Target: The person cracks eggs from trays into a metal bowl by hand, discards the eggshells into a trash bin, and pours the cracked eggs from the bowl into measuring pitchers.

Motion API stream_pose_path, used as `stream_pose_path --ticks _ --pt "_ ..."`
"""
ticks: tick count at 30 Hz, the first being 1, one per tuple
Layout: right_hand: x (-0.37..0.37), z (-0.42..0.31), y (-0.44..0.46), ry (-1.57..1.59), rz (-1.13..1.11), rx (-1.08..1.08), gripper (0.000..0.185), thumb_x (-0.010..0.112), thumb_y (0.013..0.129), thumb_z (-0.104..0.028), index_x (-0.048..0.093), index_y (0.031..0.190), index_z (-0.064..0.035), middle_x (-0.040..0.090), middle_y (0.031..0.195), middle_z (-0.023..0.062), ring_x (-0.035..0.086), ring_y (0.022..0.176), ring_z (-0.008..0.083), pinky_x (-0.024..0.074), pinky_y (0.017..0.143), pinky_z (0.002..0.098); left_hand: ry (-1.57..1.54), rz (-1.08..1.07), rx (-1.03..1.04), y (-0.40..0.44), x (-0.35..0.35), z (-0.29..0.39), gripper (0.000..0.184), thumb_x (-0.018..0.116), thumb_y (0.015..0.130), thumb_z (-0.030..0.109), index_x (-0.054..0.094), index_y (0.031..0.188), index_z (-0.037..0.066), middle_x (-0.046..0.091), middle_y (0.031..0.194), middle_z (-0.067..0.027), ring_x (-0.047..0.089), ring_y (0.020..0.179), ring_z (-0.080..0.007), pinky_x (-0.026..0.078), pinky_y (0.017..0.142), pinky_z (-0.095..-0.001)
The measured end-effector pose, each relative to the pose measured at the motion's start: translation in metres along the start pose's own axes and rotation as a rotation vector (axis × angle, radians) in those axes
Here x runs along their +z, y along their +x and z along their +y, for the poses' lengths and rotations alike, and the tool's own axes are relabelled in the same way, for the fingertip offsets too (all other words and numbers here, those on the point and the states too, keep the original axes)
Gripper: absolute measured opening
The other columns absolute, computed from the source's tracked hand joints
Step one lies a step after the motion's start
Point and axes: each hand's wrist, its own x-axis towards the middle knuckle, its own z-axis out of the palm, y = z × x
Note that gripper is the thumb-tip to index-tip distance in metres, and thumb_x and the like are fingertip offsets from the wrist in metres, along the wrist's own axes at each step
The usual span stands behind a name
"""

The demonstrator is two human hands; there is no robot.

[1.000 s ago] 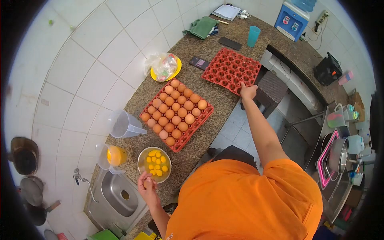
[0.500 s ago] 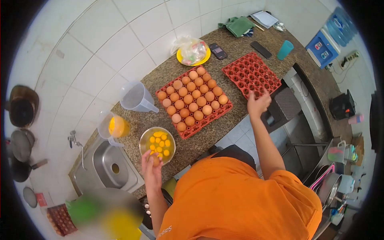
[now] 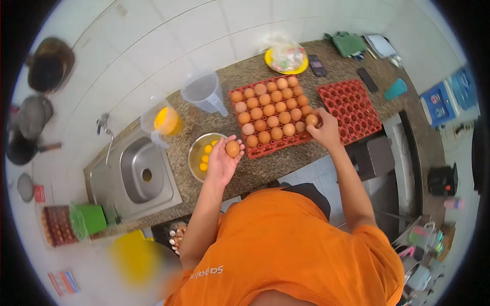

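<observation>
Our left hand (image 3: 222, 162): palm turned up, fingers cupped around a first brown egg (image 3: 233, 148), set partly over the rim of a round metal bowl (image 3: 191, 162). In the bowl, several egg yolks (image 3: 204, 158), partly hidden from us by the same hand.

Our right hand (image 3: 326, 130): thumb and fingers pinching a second brown egg (image 3: 312, 120) at the right edge of the filled red egg tray (image 3: 256, 154); whether that egg is clear of its cup, we cannot quite tell. In this tray, rows of brown eggs (image 3: 268, 109), some paler than others.

Just right of it, a second red tray (image 3: 354, 109), cups showing. Beneath both, our speckled stone worktop (image 3: 265, 168).

Along the wall side, from our left: one steel sink (image 3: 143, 168); one clear plastic jug (image 3: 153, 120) with yellow-orange contents; one translucent jug (image 3: 200, 91), handle towards us; one yellow plate (image 3: 301, 67) bearing a clear plastic bag (image 3: 287, 55); one dark phone (image 3: 317, 65); one green cloth (image 3: 348, 44).

Farther right: one flat dark object (image 3: 367, 80), near one teal cup (image 3: 395, 89), tilted in our view; beyond these, one blue and white water dispenser (image 3: 438, 103).

Worn by us: one orange shirt (image 3: 301, 239).
</observation>
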Motion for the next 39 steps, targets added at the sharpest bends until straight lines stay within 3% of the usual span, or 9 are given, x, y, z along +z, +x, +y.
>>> stream_pose_path --ticks 4,11,16,19,20,23,27,31,39 --pt "0.054 -0.081 -0.017 0.449 -0.055 -0.046 0.041 0.077 0.079 -0.011 0.071 0.119 -0.0031 0.069 0.102 0.0157 0.070 0.090 0.0301 0.0580 0.076 0.0380 -0.010 0.038 0.058 -0.002 -0.009 -0.004 0.056 0.052 0.108 0.047 0.050 0.137 -0.001 0.062 0.126 -0.0175 0.063 0.114 -0.0276 0.054 0.099 -0.0381" --pt "0.166 -0.156 -0.035 0.368 -0.323 -0.286 0.036 0.080 0.089 -0.023 0.072 0.116 -0.0005 0.062 0.104 0.0155 0.063 0.092 0.0309 0.0531 0.084 0.0416 0.022 0.150 0.173 -0.023 -0.019 0.005 0.049 0.044 0.110 0.046 0.051 0.137 0.005 0.060 0.129 -0.0106 0.059 0.116 -0.0182 0.046 0.099 -0.0347" --pt "0.219 -0.147 -0.027 0.796 -0.580 0.089 0.037 0.077 0.095 -0.025 0.069 0.121 0.0005 0.061 0.112 0.0150 0.066 0.097 0.0247 0.0549 0.087 0.0388 0.352 0.260 0.215 -0.046 -0.059 0.029 0.068 0.054 0.086 -0.001 0.037 0.151 0.006 0.056 0.140 -0.0148 0.057 0.128 -0.0240 0.049 0.103 -0.0373" --pt "0.218 -0.174 -0.035 0.970 -0.308 0.047 0.033 0.077 0.094 -0.019 0.068 0.120 -0.0007 0.062 0.108 0.0148 0.067 0.100 0.0266 0.0548 0.090 0.0381 0.326 0.245 0.272 -0.053 -0.066 0.039 0.074 0.055 0.085 -0.003 0.033 0.154 0.005 0.054 0.142 -0.0157 0.055 0.131 -0.0251 0.048 0.107 -0.0389" --pt "0.214 -0.179 -0.035 0.699 -0.278 -0.239 0.030 0.077 0.093 -0.014 0.067 0.118 -0.0015 0.062 0.107 0.0147 0.067 0.100 0.0288 0.0562 0.086 0.0371 0.347 0.251 0.258 -0.053 -0.068 0.039 0.076 0.055 0.084 -0.004 0.031 0.156 0.005 0.053 0.143 -0.0161 0.056 0.131 -0.0255 0.048 0.108 -0.0392" --pt "0.227 -0.177 -0.041 0.551 -0.378 -0.351 0.025 0.075 0.097 -0.013 0.065 0.117 -0.0030 0.064 0.114 0.0105 0.070 0.094 0.0236 0.0586 0.085 0.0325 0.434 0.265 0.223 -0.049 -0.077 0.036 0.082 0.056 0.083 -0.008 0.025 0.158 0.005 0.052 0.145 -0.0168 0.056 0.130 -0.0260 0.047 0.110 -0.0391" --pt "0.229 -0.173 -0.024 1.075 -0.826 0.663 0.032 0.075 0.096 -0.017 0.063 0.121 -0.0023 0.065 0.105 0.0107 0.069 0.092 0.0225 0.0564 0.079 0.0321 0.713 0.265 0.239 -0.050 -0.086 0.040 0.080 0.056 0.087 -0.010 0.023 0.158 0.005 0.052 0.146 -0.0164 0.057 0.129 -0.0244 0.046 0.111 -0.0363" --pt "0.229 -0.157 -0.020 0.552 -0.734 -0.321 0.039 0.077 0.089 -0.012 0.065 0.125 -0.0084 0.070 0.092 0.0090 0.071 0.088 0.0228 0.0571 0.083 0.0373 1.063 0.095 0.307 -0.048 -0.090 0.048 0.076 0.056 0.091 -0.008 0.024 0.158 0.006 0.053 0.145 -0.0160 0.057 0.129 -0.0223 0.046 0.111 -0.0349" --pt "0.240 -0.155 -0.027 0.509 -0.593 -0.352 0.034 0.071 0.082 -0.010 0.073 0.116 -0.0097 0.074 0.094 0.0169 0.073 0.085 0.0371 0.0586 0.078 0.0447 1.090 -0.108 0.301 -0.013 -0.107 0.047 0.077 0.057 0.086 -0.010 0.027 0.155 0.006 0.054 0.139 -0.0168 0.057 0.131 -0.0233 0.046 0.111 -0.0359"
